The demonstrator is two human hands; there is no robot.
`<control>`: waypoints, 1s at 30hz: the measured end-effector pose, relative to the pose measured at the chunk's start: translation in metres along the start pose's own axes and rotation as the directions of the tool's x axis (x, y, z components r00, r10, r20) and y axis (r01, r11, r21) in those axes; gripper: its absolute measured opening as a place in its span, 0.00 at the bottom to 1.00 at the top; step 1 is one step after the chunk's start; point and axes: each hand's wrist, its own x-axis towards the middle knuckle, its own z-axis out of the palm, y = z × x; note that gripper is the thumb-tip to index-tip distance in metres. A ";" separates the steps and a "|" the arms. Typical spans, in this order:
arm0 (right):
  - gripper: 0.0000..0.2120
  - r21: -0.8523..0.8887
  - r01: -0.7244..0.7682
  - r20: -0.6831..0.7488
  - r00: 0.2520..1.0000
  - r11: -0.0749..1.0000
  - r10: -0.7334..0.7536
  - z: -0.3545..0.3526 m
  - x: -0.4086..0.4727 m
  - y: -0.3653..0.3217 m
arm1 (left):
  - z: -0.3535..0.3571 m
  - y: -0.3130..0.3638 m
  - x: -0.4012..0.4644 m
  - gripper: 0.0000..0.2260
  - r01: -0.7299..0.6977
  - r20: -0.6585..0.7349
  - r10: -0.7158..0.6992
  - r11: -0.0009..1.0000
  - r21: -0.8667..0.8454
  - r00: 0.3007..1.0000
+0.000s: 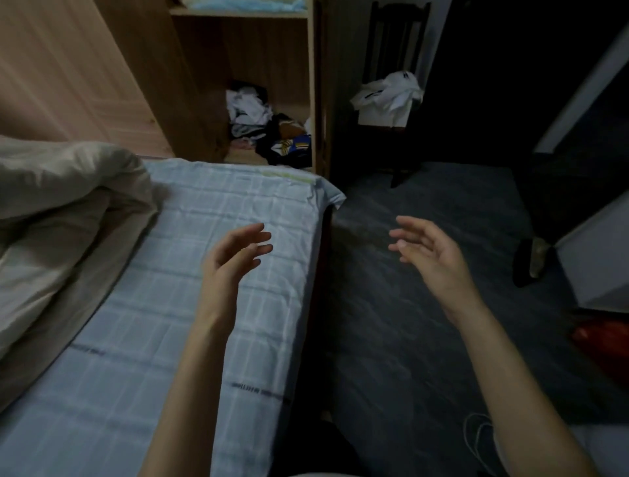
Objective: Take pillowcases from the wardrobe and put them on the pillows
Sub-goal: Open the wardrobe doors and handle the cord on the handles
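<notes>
Both the left hand (235, 258) and right hand (429, 252) hover empty with fingers loosely spread at mid-frame, so fetching seems unstarted, calling for a reach to the open wardrobe (245, 85) at top, where folded pale-blue linen (238, 3) may be pillowcases.

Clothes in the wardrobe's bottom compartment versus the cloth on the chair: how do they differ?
The wardrobe clothes are a mixed pile of white, dark and patterned pieces lying on the wardrobe floor. The chair cloth is all white with small dark marks, draped over the seat. Both are crumpled, unfolded.

Both hands empty, left hand (235, 258) over checked bedsheet (218, 211), right hand (432, 252) over dark floor (425, 340), open wardrobe (272, 68) ahead, possibly folded linen on its upper shelf.
</notes>
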 end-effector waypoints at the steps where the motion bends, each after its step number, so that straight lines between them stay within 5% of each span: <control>1: 0.14 0.005 0.001 -0.011 1.000 1.000 -0.001 -0.002 0.012 0.001 | 0.004 -0.003 0.015 0.13 0.017 0.026 -0.017 1.000 0.008 1.000; 14: 0.14 0.024 -0.072 -0.202 0.976 0.997 0.076 -0.074 0.146 0.044 | 0.103 -0.037 0.162 0.12 0.120 0.198 -0.130 0.991 0.063 0.972; 30: 0.12 -0.110 -0.090 0.034 0.995 0.990 0.094 -0.170 0.415 0.058 | 0.244 -0.031 0.379 0.12 0.094 0.057 -0.094 0.996 0.011 0.994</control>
